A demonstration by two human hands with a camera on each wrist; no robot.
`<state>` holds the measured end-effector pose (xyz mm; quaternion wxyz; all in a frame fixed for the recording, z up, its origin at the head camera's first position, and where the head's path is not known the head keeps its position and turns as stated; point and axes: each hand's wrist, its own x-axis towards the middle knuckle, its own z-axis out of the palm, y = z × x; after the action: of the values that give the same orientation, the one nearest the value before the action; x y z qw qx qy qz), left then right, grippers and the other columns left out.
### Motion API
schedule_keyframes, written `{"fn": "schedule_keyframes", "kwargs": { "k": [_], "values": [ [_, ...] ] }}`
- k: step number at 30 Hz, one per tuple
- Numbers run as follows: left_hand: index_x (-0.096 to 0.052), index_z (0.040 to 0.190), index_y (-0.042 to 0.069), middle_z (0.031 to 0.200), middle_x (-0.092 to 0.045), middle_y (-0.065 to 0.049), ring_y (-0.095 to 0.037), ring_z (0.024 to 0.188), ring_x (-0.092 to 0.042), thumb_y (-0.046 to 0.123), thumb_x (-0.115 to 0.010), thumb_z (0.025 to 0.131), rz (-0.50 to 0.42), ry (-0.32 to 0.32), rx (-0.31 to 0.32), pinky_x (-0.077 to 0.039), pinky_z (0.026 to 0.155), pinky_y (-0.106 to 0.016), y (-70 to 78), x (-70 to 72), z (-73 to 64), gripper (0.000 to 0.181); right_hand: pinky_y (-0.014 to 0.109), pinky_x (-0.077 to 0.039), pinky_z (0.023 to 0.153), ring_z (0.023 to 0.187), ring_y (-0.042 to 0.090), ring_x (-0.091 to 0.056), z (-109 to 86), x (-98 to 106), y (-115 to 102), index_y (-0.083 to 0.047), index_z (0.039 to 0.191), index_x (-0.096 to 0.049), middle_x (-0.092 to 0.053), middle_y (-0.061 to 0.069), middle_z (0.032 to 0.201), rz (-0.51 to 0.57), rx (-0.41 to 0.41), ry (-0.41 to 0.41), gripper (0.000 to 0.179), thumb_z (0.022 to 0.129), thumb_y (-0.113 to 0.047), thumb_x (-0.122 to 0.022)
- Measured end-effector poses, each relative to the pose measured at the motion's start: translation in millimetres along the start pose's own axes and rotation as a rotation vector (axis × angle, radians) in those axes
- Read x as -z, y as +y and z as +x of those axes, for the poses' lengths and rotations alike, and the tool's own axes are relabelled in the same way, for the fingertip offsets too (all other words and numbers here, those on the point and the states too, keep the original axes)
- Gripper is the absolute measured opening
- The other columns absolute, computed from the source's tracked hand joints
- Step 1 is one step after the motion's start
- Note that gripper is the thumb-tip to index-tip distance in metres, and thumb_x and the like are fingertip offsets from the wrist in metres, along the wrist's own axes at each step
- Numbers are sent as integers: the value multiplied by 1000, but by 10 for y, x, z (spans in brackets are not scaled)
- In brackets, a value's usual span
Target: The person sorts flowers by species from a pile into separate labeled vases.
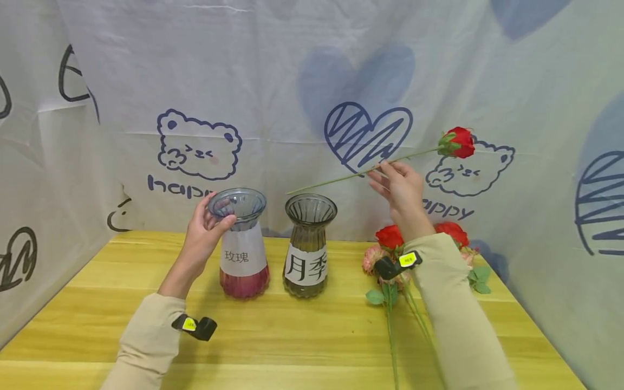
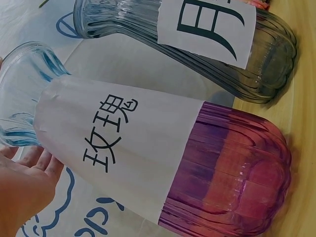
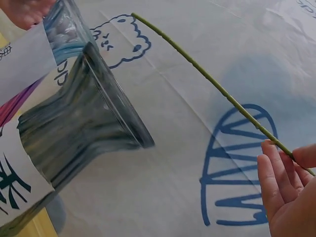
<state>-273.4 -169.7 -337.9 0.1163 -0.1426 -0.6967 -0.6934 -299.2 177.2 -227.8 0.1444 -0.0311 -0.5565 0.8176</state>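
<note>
My right hand (image 1: 405, 194) pinches the green stem of a red artificial rose (image 1: 459, 143) between thumb and fingers. The flower head points right, and the bare stem end slants down left above the dark vase's rim. In the right wrist view the stem (image 3: 212, 82) runs up left from the fingertips. My left hand (image 1: 201, 234) grips a blue-and-pink glass vase (image 1: 246, 284) at its flared neck, thumb in front. A white label with Chinese characters wraps this upright vase. Just right of it stands a smoky grey glass vase (image 1: 306, 233), also labelled.
Several red and pink flowers (image 1: 389, 236) lie on the wooden table (image 1: 292, 346) at the right, partly hidden under my right forearm, stems toward the front edge. A white cloth (image 1: 278, 81) with blue hearts and bear drawings hangs close behind the vases.
</note>
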Motion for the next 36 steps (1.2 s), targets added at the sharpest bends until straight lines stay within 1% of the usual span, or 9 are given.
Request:
{"fn": "schedule_keyframes", "kwargs": {
  "k": [2, 5, 9, 12, 18, 23, 32, 34, 36],
  "values": [
    [-10, 154, 7, 156, -23, -19, -30, 143, -22, 15, -59, 94, 0, 1, -1, -22, 114, -43, 4, 2, 0, 78, 23, -56, 72, 77, 13, -68, 10, -62, 25, -1, 105, -58, -61, 10, 103, -22, 7, -5, 10, 97, -7, -57],
    [-10, 154, 6, 156, -22, -19, -30, 143, -22, 14, -59, 95, 2, -1, -1, -22, 114, -42, 11, 5, 0, 78, 23, -56, 71, 77, 12, -68, 14, -158, 71, 2, 109, -58, -60, 10, 101, -70, 30, -8, 16, 97, -9, -57],
    [-9, 154, 7, 156, -21, -19, -30, 143, -21, 15, -59, 95, 2, -3, 2, -22, 114, -40, 18, 15, -1, 78, 24, -56, 71, 76, 12, -68, 4, -289, 132, 6, 117, -56, -61, 14, 107, -110, 45, -14, 24, 98, -9, -55],
    [-9, 155, 7, 157, -20, -18, -30, 143, -20, 15, -59, 95, 0, -4, 8, -23, 113, -37, 21, 26, -1, 78, 24, -56, 71, 75, 12, -68, -13, -381, 172, 7, 120, -55, -61, 16, 109, -120, 39, -15, 27, 99, -9, -55],
    [-9, 155, 6, 157, -20, -19, -30, 143, -21, 14, -60, 95, -9, -6, 14, -24, 112, -36, 17, 30, -10, 79, 24, -56, 68, 72, 12, -68, -43, -536, 255, 6, 118, -56, -62, 20, 114, -141, 30, -23, 25, 98, -10, -56],
    [-10, 155, 7, 156, -21, -18, -30, 143, -22, 14, -60, 95, -10, -6, 17, -25, 112, -36, 19, 26, -22, 78, 24, -57, 66, 71, 12, -67, -73, -645, 304, 6, 116, -57, -63, 22, 115, -187, 62, -18, 24, 98, -10, -57],
    [-10, 155, 8, 156, -22, -18, -31, 142, -23, 13, -59, 96, -10, -18, 15, -27, 111, -33, 32, 17, -26, 77, 27, -57, 66, 70, 14, -67, -94, -796, 327, 8, 115, -58, -63, 25, 115, -209, 114, -26, 24, 96, -8, -59],
    [-9, 155, 8, 156, -22, -18, -31, 142, -23, 13, -59, 96, -9, -22, 14, -27, 111, -33, 33, 14, -21, 77, 26, -57, 64, 71, 15, -67, -101, -819, 333, 8, 114, -59, -64, 25, 112, -233, 144, -21, 23, 96, -7, -60],
    [-9, 155, 8, 156, -22, -19, -31, 142, -23, 13, -59, 96, -13, -26, 11, -27, 111, -33, 33, 11, -15, 78, 24, -56, 63, 73, 16, -68, -106, -841, 340, 8, 111, -61, -66, 24, 107, -276, 194, -19, 22, 95, -7, -60]
  ]
}}
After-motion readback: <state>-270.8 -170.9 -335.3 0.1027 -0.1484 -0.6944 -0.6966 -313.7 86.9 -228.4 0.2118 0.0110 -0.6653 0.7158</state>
